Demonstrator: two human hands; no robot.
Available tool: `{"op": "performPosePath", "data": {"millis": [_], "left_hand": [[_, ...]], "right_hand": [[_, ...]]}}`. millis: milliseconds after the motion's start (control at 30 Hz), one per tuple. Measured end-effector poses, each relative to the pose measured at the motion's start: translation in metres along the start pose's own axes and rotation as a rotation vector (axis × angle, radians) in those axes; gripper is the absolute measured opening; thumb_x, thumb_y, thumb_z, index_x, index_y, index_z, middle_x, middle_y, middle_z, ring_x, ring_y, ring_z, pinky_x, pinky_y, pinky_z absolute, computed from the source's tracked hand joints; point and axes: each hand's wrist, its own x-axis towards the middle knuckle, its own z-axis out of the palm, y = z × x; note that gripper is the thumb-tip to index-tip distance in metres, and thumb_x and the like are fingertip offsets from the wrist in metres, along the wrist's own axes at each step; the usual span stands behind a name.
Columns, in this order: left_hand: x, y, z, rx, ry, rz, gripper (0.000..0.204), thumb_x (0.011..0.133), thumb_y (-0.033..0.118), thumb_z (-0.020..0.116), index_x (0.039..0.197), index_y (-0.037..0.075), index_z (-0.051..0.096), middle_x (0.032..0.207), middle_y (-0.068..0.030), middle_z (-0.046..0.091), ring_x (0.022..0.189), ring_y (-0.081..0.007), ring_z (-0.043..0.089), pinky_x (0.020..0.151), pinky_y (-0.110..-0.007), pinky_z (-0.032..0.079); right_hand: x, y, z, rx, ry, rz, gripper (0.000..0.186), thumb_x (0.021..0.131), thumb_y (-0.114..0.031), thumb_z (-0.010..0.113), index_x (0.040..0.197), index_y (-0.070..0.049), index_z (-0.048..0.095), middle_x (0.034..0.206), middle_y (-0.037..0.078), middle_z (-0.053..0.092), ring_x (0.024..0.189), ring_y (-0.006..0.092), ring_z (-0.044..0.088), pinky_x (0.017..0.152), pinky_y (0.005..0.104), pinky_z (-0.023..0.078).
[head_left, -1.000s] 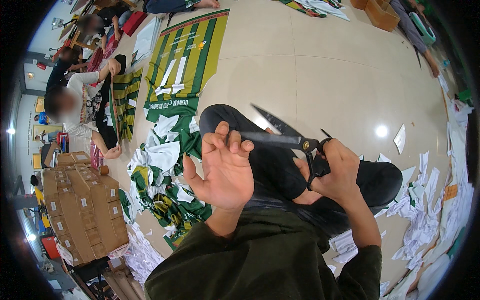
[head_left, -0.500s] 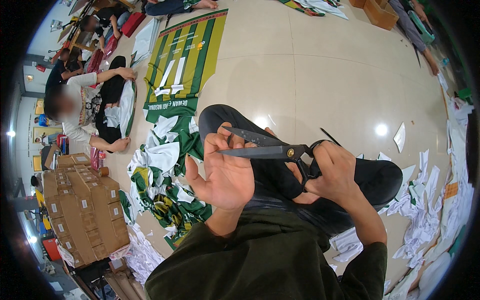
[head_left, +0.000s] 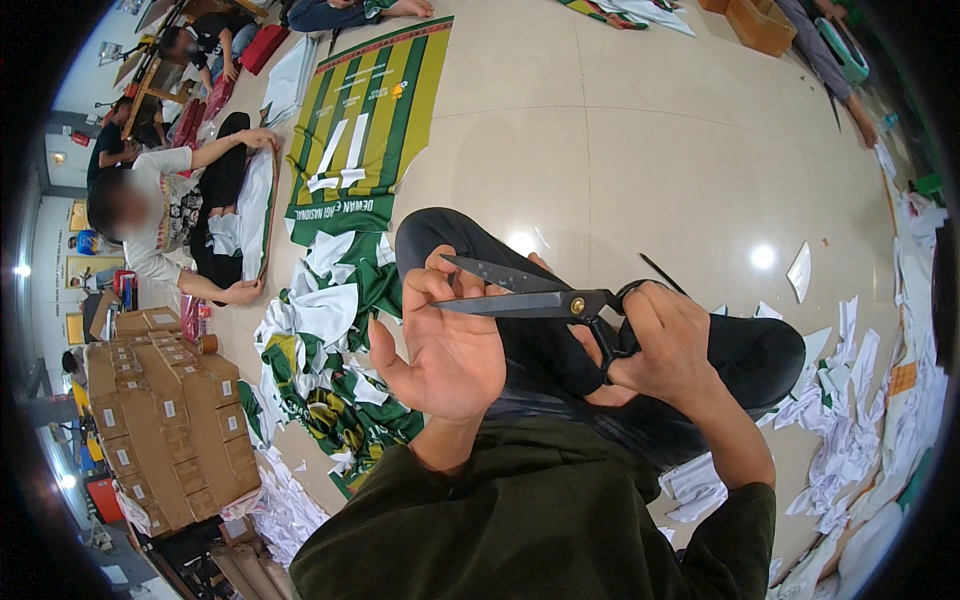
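My right hand (head_left: 664,342) grips a large pair of black scissors (head_left: 540,302) by its handles, the blades slightly parted and pointing left. At the blade tips my left hand (head_left: 452,350) is palm up with its fingers apart, the upper ones a little curled. The lower blade passes across those fingers; whether it touches them I cannot tell. Under the scissors are my crossed legs in dark trousers. Left of my left hand lies a crumpled heap of green, white and olive cloth pieces (head_left: 330,300).
A striped green and olive jersey panel (head_left: 370,120) lies flat ahead on the tiled floor. Stacked cardboard boxes (head_left: 170,420) stand at left, near a seated person handling cloth (head_left: 258,210). White scraps (head_left: 840,430) cover the right side. A thin black stick-like thing (head_left: 662,272) lies beyond my right hand.
My hands and the scissors have barely moved, with a slight drift left. The seated person at left has moved both hands and the cloth a little to the right.
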Motion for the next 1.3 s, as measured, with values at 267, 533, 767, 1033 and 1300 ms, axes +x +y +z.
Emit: {"op": "performPosePath", "data": {"millis": [267,533,767,1033,1300], "left_hand": [[-0.002,0.0,0.003,0.022,0.012,-0.004,0.057,0.1,0.053,0.043,0.105,-0.004,0.048,0.125,-0.0193,0.044,0.107,-0.0275,0.058,0.103,-0.039,0.047],[-0.003,0.003,0.004,0.058,0.038,-0.022,0.058,0.1,0.055,0.042,0.104,-0.003,0.048,0.124,-0.019,0.044,0.107,-0.0265,0.055,0.101,-0.038,0.046],[-0.001,0.01,0.002,0.123,0.048,-0.055,0.059,0.1,0.056,0.038,0.107,-0.002,0.048,0.123,-0.0186,0.044,0.109,-0.0266,0.051,0.097,-0.041,0.046],[0.013,0.029,-0.001,0.116,0.03,-0.202,0.062,0.1,0.057,0.037,0.115,-0.003,0.045,0.125,-0.02,0.042,0.102,-0.0265,0.047,0.088,-0.039,0.051],[0.027,0.042,-0.007,0.102,-0.06,-0.314,0.062,0.099,0.057,0.038,0.118,-0.002,0.044,0.129,-0.0163,0.043,0.097,-0.0247,0.05,0.08,-0.045,0.058]], "right_hand": [[-0.006,0.005,0.002,-0.018,-0.009,-0.025,0.039,0.067,-0.024,0.086,0.071,-0.003,0.054,0.062,0.006,0.044,0.05,0.023,0.048,0.046,0.0311,0.038],[-0.007,0.005,-0.003,-0.057,-0.056,-0.024,0.039,0.069,-0.024,0.086,0.071,-0.003,0.054,0.064,0.007,0.047,0.051,0.0229,0.049,0.046,0.0314,0.039],[-0.013,0.009,-0.002,-0.057,-0.072,-0.013,0.038,0.047,-0.016,0.071,0.08,-0.006,0.054,0.074,0.007,0.051,0.064,0.0255,0.057,0.055,0.0352,0.044],[-0.012,0.012,-0.011,-0.061,-0.108,-0.077,0.034,0.052,-0.012,0.076,0.076,-0.004,0.054,0.069,0.008,0.051,0.058,0.0257,0.055,0.052,0.034,0.043],[-0.01,0.014,-0.018,-0.09,-0.058,-0.021,0.039,0.058,-0.02,0.084,0.078,-0.005,0.054,0.071,0.008,0.052,0.059,0.0247,0.055,0.051,0.0341,0.044]]}}
